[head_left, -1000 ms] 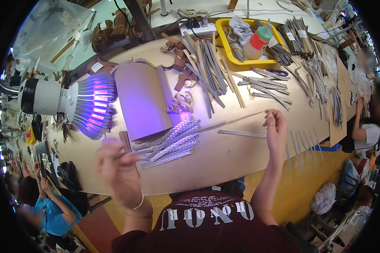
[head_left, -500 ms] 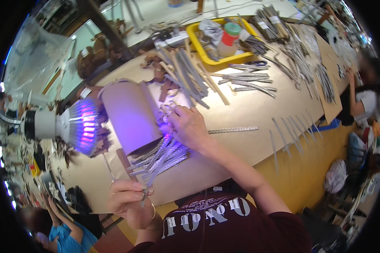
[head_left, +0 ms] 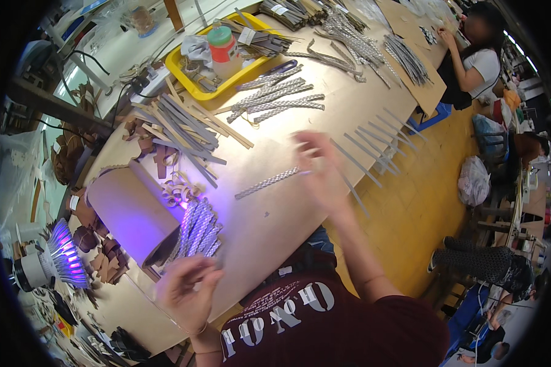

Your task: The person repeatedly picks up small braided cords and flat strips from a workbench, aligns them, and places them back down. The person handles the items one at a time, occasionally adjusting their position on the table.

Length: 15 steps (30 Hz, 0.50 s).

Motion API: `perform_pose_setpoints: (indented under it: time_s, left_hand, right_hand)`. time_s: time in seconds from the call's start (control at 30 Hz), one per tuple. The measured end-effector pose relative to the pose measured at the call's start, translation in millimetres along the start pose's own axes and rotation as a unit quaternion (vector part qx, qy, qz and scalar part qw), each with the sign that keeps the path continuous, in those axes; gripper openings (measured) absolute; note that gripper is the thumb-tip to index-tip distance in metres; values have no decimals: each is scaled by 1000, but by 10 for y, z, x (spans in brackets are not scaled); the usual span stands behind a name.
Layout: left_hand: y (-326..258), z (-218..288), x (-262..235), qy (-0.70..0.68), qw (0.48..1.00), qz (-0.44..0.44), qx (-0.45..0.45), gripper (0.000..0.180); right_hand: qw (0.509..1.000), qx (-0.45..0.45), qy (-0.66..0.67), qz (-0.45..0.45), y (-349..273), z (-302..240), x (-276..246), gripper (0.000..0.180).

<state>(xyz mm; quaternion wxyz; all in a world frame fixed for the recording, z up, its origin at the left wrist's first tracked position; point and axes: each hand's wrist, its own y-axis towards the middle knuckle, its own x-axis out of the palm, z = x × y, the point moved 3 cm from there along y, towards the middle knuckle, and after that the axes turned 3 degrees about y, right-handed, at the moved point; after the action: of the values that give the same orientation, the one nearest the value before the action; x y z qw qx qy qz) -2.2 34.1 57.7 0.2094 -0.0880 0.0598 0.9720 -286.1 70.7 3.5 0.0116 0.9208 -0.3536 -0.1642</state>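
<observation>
Braided silver strip (head_left: 268, 183) lies flat on the table (head_left: 300, 214), its right end at the blurred right hand (head_left: 317, 164) (grip unclear); it looks light and floppy, best pinched near an end; left hand (head_left: 187, 292) hovers half-curled, seemingly empty.

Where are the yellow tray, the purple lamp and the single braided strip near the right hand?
yellow tray (head_left: 187, 81), head view, left rim.
purple lamp (head_left: 64, 257), head view, glowing face.
braided strip (head_left: 266, 183), head view, mid-length.
right hand (head_left: 317, 162), head view, blurred palm.
</observation>
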Motion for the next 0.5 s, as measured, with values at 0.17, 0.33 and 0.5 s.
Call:
perform_pose_setpoints:
  time_s: [0.17,0.33,0.5]
  left_hand:
    - [176,5,665,102,929,-347,78,20]
    - [413,-236,1205,94,879,-458,89,19]
    - [550,-428,1487,107,879,-456,88,19]
  right_hand:
    - [957,-186,-50,-216,-362,-395,-625,58]
    - [909,86,-25,-408,-741,-190,-755,67]
    - [936,83,-142,-312,-875,233,-782,34]
